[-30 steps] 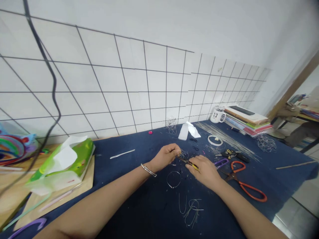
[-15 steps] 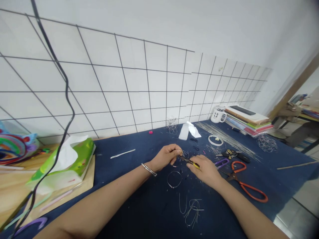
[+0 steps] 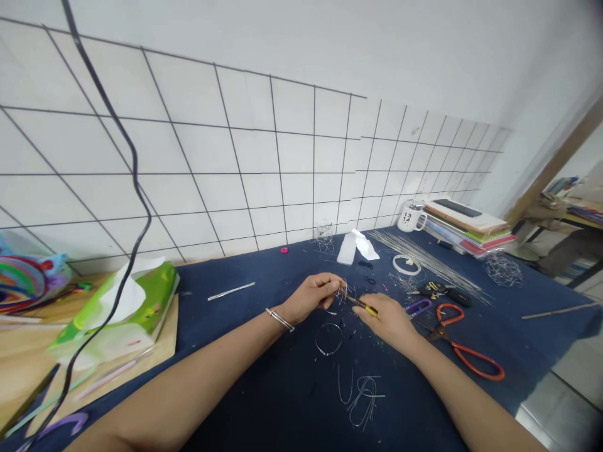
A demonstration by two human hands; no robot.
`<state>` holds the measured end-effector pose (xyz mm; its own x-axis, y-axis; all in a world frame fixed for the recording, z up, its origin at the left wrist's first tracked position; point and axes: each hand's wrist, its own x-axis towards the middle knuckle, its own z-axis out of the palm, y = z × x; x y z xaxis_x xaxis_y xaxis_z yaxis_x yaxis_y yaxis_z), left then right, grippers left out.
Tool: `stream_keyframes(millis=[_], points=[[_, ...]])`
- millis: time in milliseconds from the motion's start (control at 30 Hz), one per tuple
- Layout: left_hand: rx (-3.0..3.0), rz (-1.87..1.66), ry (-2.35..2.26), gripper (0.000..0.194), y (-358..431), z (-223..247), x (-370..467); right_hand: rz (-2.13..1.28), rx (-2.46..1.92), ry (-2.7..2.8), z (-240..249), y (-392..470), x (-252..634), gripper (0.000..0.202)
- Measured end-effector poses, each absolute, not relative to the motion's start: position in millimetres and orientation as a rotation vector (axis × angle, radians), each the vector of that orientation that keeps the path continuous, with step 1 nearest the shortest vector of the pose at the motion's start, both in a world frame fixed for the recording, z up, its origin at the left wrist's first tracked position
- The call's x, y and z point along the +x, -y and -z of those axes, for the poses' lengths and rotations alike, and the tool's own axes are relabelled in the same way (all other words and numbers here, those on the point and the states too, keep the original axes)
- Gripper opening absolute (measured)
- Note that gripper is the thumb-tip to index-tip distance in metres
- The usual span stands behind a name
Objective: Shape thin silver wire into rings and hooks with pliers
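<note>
My left hand (image 3: 316,292), with a silver bangle at the wrist, pinches thin bent wire (image 3: 348,289) between thumb and fingers. Yellow-and-dark handles of a pair of pliers (image 3: 369,309) sit inside my closed right hand (image 3: 387,317). The pliers' narrow tip points left and meets the wire near my left fingertips; the exact contact is too small to make out. Below the hands a wire ring (image 3: 328,339) lies on the dark blue cloth (image 3: 264,389). Closer to me is a loose bundle of bent wires (image 3: 365,402).
Right of my right hand lie orange-handled scissors (image 3: 477,361), purple snips (image 3: 418,308) and black-and-yellow cutters (image 3: 434,289). Long straight wires (image 3: 428,260), a white ring spool (image 3: 406,265) and a mug (image 3: 411,216) are behind. A tissue pack (image 3: 151,301) and hanging black cord (image 3: 134,157) are at left.
The wire at my left fingertips has turned slightly and shows more loops. My right hand and the pliers have barely shifted. The black cord has swung a little to the right.
</note>
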<state>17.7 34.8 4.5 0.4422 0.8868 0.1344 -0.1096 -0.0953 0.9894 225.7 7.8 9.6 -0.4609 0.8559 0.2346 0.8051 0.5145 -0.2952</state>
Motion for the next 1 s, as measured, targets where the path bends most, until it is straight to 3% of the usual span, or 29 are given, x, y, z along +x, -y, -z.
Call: stream_keyframes(millis=[1000], points=[[1.64, -1.091, -0.897, 0.028, -35.2, -2.1, 17.7, -0.189, -1.398, 2.472, -7.7, -7.9, 227.3, 0.033]])
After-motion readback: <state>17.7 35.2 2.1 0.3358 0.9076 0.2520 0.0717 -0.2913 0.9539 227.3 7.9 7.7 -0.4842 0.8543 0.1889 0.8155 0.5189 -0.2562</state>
